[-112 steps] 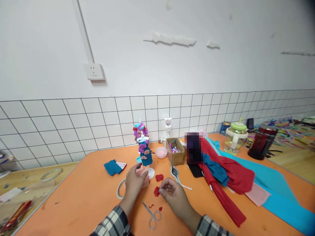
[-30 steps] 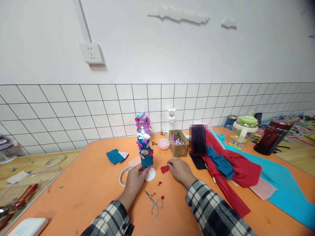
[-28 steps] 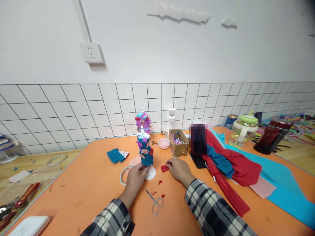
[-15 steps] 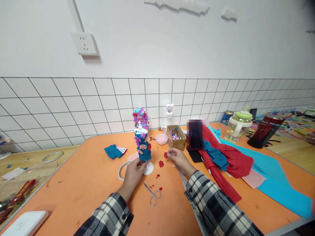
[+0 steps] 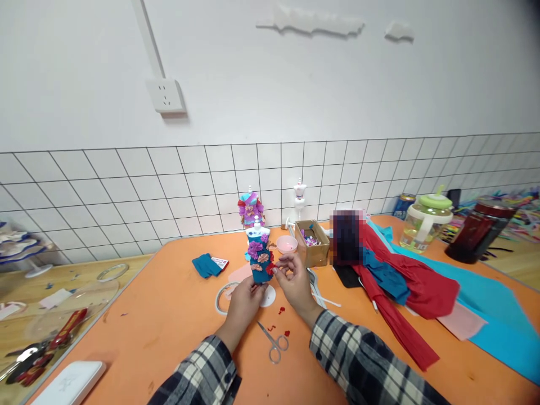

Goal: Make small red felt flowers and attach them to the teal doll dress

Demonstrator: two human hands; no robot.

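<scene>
My left hand (image 5: 247, 304) is closed round the lower end of a small mannequin (image 5: 262, 256) in a teal dress with purple, peach and red flowers, above a white round base (image 5: 268, 296). At the dress's right side, my right hand (image 5: 297, 281) pinches a red flower (image 5: 270, 270) against the fabric. Scissors (image 5: 274, 344) lie in front of the hands beside small red scraps (image 5: 282, 310). A roll of tape (image 5: 217, 298) is left of the left hand.
Behind stand a purple-dressed mannequin (image 5: 251, 209), a bare white mannequin (image 5: 299, 197), a pink bowl (image 5: 287, 244) and a cardboard box (image 5: 317, 256). Rightward lie red cloth (image 5: 426, 287) and blue cloth (image 5: 506, 337), with a green-lidded jug (image 5: 425, 225) and a dark red bottle (image 5: 481, 230).
My right hand has moved left with a red flower to the dress. The larger red piece on the table is no longer seen there. The view has shifted somewhat.
</scene>
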